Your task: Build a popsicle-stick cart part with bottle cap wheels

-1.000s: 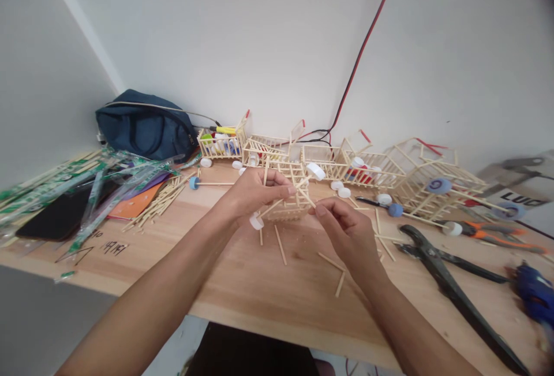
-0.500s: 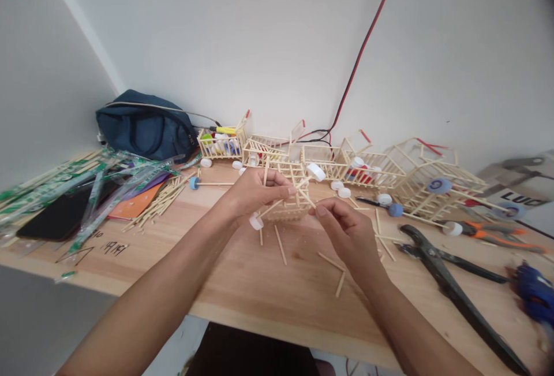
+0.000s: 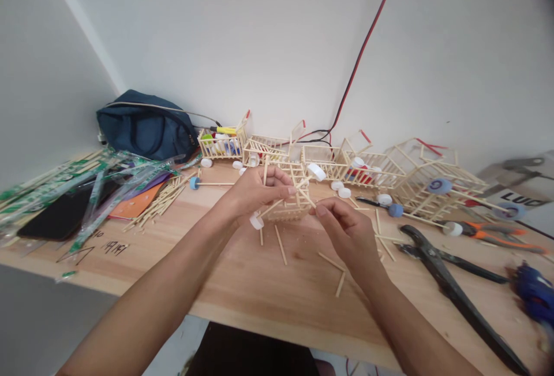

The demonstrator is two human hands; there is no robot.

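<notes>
Near the middle of the table, my left hand (image 3: pixel 266 188) is closed around one side of a small cart frame (image 3: pixel 289 211) made of thin wooden sticks. White bottle caps (image 3: pixel 316 172) sit on it like wheels. My right hand (image 3: pixel 341 220) pinches the near end of a thin wooden stick (image 3: pixel 306 196) between thumb and fingertips. The stick's far end lies against the frame close to my left thumb. Whether it is fixed there I cannot tell. Part of the frame is hidden behind my left hand.
Finished stick carts (image 3: pixel 220 144) line the wall. Pliers (image 3: pixel 450 272), orange-handled pliers (image 3: pixel 497 233) and a blue glue gun (image 3: pixel 534 292) lie right. On the left are a blue bag (image 3: pixel 147 125), a phone (image 3: pixel 64 211), plastic wrappers (image 3: pixel 108 185) and a pile of sticks (image 3: pixel 160 203). Loose sticks (image 3: pixel 281 245) lie in front.
</notes>
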